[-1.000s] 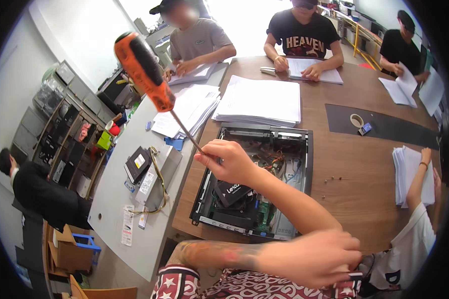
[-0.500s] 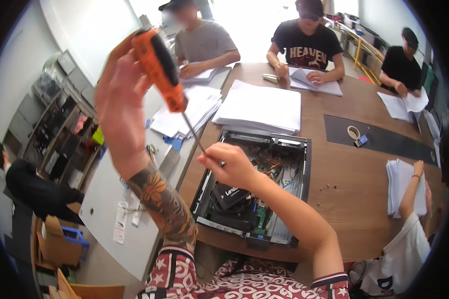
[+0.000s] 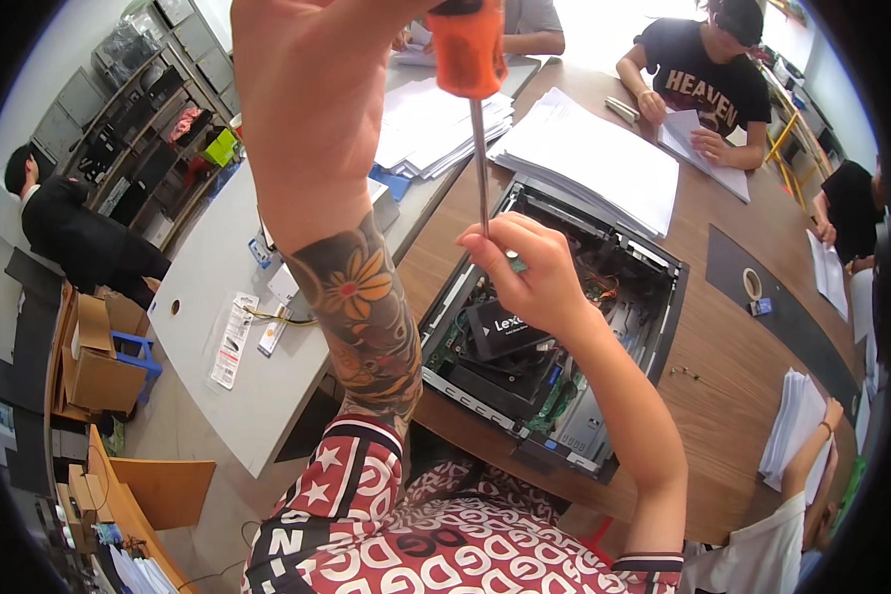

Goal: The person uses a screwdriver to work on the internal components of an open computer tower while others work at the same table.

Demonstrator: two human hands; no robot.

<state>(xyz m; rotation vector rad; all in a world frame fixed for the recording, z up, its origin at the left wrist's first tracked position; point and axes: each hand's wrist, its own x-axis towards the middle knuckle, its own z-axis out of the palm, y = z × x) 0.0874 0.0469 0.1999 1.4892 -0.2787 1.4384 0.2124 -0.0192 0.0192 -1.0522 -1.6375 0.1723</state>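
My left hand [image 3: 312, 109] is raised close to the camera, gripping the orange-and-black screwdriver [image 3: 470, 64] at its handle; its fingertips run out of the top edge. My right hand [image 3: 525, 267] pinches the lower end of the upright metal shaft [image 3: 479, 158] between thumb and fingers, so the tip is hidden. Below my right hand lies an opened desktop computer case [image 3: 604, 436] with wiring, green boards and a flat black drive [image 3: 505, 332] inside.
Paper stacks [image 3: 589, 153] lie behind the case. A white table [image 3: 198, 337] at left holds metal parts and packaging. Tape [image 3: 751, 282] and loose screws [image 3: 685, 372] lie right. People sit opposite [image 3: 703, 79] and at right [image 3: 762, 544]; another bends by left shelves [image 3: 79, 228].
My left hand has risen from near my right forearm onto the screwdriver handle. The screwdriver has turned more upright, my right hand still at its lower end. The view has shifted.
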